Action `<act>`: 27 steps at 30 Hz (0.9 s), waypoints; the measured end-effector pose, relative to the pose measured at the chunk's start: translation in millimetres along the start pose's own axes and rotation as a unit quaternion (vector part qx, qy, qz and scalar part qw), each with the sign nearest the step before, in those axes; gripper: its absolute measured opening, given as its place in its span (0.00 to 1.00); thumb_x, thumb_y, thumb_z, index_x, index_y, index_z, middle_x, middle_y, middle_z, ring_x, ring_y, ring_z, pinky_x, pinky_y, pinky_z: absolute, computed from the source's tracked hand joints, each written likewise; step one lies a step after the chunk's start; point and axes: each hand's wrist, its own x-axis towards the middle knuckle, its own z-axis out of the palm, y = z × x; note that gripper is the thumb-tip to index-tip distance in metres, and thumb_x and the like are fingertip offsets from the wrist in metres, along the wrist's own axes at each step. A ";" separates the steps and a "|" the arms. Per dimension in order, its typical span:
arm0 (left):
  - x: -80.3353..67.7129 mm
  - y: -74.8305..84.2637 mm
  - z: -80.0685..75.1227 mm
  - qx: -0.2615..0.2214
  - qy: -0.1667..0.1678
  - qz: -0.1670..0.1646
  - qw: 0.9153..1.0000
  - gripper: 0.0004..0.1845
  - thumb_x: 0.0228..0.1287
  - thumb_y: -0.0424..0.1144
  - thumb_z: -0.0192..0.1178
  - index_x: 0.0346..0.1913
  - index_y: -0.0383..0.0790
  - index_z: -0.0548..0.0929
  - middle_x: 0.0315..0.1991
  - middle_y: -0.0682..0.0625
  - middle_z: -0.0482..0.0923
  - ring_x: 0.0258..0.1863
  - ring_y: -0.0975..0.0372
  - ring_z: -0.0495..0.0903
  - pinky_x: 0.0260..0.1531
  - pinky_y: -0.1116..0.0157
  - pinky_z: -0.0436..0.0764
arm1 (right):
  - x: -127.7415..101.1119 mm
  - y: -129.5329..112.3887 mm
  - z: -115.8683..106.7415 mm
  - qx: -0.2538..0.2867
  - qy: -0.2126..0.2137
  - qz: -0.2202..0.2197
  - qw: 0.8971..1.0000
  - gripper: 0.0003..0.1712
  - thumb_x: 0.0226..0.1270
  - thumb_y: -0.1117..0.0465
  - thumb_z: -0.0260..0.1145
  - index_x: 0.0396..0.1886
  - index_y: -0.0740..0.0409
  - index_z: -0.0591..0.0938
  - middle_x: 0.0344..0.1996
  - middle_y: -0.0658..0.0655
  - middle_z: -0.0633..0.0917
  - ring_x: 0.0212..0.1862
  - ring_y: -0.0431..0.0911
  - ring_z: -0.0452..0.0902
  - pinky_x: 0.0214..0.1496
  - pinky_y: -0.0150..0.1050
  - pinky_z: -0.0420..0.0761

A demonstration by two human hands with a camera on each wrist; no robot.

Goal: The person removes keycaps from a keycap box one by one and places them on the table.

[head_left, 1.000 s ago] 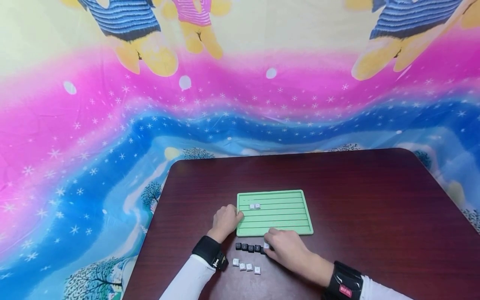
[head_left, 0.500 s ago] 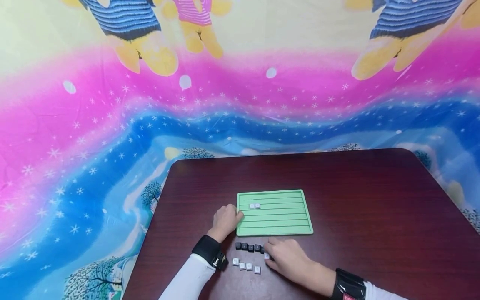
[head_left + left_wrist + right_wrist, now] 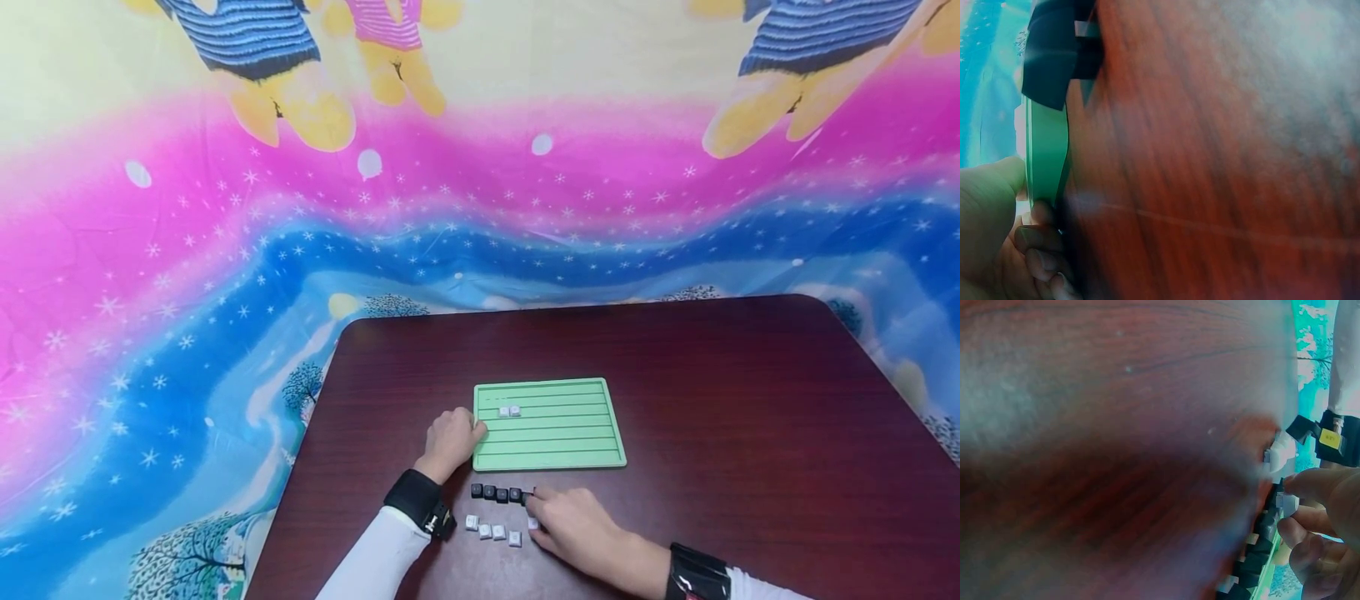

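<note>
My left hand [image 3: 450,442] grips the left edge of a light green ridged tray [image 3: 555,454]; in the left wrist view the thumb lies on one side of the tray wall [image 3: 1047,150] and curled fingers on the other. Two white keycaps [image 3: 509,412] sit side by side in the tray. Below the tray, my right hand [image 3: 577,525] pinches another white keycap [image 3: 1288,504] between thumb and finger, low at the right end of the keycap rows. A row of black keycaps [image 3: 502,495] lies beside its fingertips, which partly hide the last one.
Nearer me, several white keycaps [image 3: 498,532] form a loose row on the dark red-brown table [image 3: 735,417]. Black straps [image 3: 416,504] are on both wrists. A printed cloth [image 3: 480,192] hangs behind the table's far edge.
My right hand has drawn back from the tray's lower edge toward me, bringing the white keycap from beside the black row down toward the white row. The left hand stays in place.
</note>
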 end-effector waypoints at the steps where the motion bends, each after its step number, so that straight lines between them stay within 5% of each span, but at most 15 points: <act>1: 0.2 -0.4 0.3 0.001 0.000 0.001 1.000 0.28 0.67 0.45 0.58 0.12 0.49 0.56 0.12 0.59 0.47 0.13 0.65 0.49 0.16 0.67 0.51 | -0.5 -0.3 0.7 0.001 -0.003 -0.001 1.000 0.13 0.55 0.51 0.75 0.26 0.48 0.78 0.23 0.43 0.76 0.19 0.37 0.69 0.20 0.33 0.64; 27: -0.3 -0.3 0.3 0.005 -0.001 0.000 1.000 0.28 0.67 0.45 0.57 0.12 0.50 0.56 0.12 0.60 0.47 0.12 0.65 0.50 0.16 0.67 0.51 | -8.5 -3.3 10.3 -0.023 -0.018 -0.009 1.000 0.13 0.53 0.50 0.74 0.25 0.47 0.78 0.22 0.43 0.76 0.19 0.40 0.71 0.21 0.34 0.66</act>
